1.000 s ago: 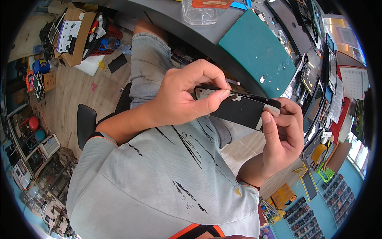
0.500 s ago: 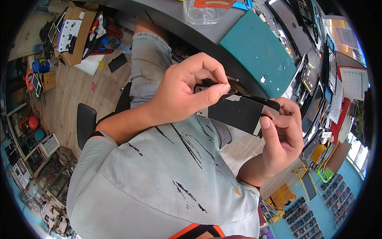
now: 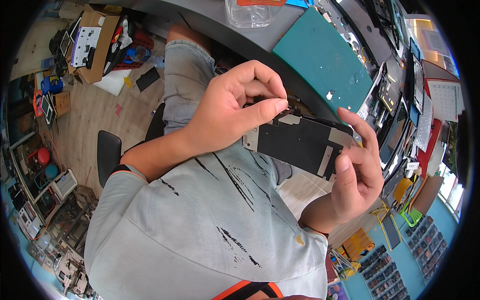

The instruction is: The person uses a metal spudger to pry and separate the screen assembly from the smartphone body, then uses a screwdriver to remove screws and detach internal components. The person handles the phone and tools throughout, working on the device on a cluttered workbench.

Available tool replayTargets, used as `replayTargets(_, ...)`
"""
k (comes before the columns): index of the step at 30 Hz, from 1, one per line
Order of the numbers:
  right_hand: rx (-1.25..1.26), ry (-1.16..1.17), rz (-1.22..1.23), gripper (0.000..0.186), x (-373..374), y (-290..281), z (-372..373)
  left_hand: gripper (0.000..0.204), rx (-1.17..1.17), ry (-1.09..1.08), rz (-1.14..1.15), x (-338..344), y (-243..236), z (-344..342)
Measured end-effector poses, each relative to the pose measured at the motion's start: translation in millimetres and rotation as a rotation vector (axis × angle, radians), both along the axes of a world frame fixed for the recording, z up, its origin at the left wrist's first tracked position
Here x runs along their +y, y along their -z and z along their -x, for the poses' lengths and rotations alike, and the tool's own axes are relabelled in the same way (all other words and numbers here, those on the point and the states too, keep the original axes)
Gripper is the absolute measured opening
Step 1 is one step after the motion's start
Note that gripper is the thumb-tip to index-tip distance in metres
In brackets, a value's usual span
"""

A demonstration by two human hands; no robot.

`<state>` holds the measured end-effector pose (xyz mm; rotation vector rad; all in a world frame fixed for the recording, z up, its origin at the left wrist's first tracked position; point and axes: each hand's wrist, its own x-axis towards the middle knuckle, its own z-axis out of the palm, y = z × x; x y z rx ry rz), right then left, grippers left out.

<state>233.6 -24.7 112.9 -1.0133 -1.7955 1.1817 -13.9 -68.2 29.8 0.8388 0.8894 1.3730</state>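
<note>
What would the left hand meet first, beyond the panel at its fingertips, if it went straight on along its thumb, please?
Past the black panel, the left hand would probably meet the teal mat or the desk's edge beneath; depth is unclear.

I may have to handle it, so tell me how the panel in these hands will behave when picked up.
The panel looks thin and flat, so it is probably light. It shows no sag between left hand and right hand, so it seems fairly stiff. Small parts near its upper edge suggest it may be fragile there.
</note>
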Motion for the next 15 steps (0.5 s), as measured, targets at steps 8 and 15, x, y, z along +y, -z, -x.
replayTargets(8,0.196,-0.241,-0.016,0.023,15,11,-12,0.018,-0.084,0.162,0.183,9,-22,8)
replayTargets(15,0.195,-0.186,0.077,0.030,8,13,-18,0.021,-0.076,0.266,0.139,23,-27,10)
